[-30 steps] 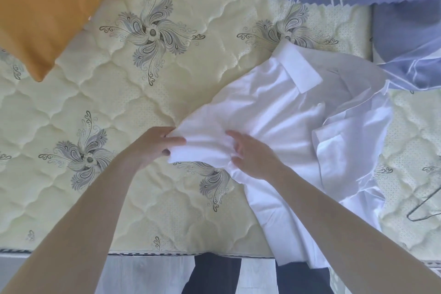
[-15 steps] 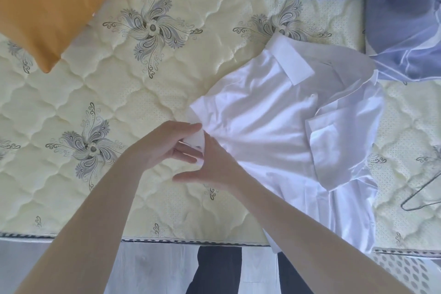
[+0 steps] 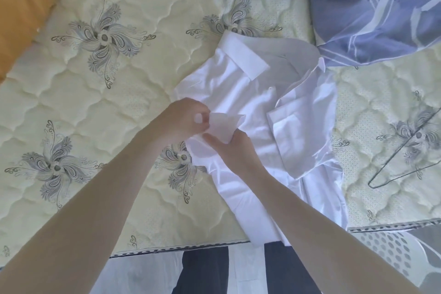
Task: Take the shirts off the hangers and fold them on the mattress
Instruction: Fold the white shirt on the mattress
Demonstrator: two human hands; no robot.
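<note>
The shirt (image 3: 238, 93) is lying on the mattress (image 3: 95, 107), collar far, hem hanging over the near edge. The left hand (image 3: 179, 119) and right hand (image 3: 233, 148) are both pinching a flap (image 3: 226, 124) at its left side, probably turning it inward for a fold. A hanger (image 3: 405, 162) is lying to the right, apart from the shirt. A blanket (image 3: 381, 19) is crowding the far right, touching the shirt's shoulder; a pillow (image 3: 23, 7) is sitting far left.

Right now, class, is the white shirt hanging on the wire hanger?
No, the white shirt lies on the mattress, with the bare wire hanger apart to its right.
</note>
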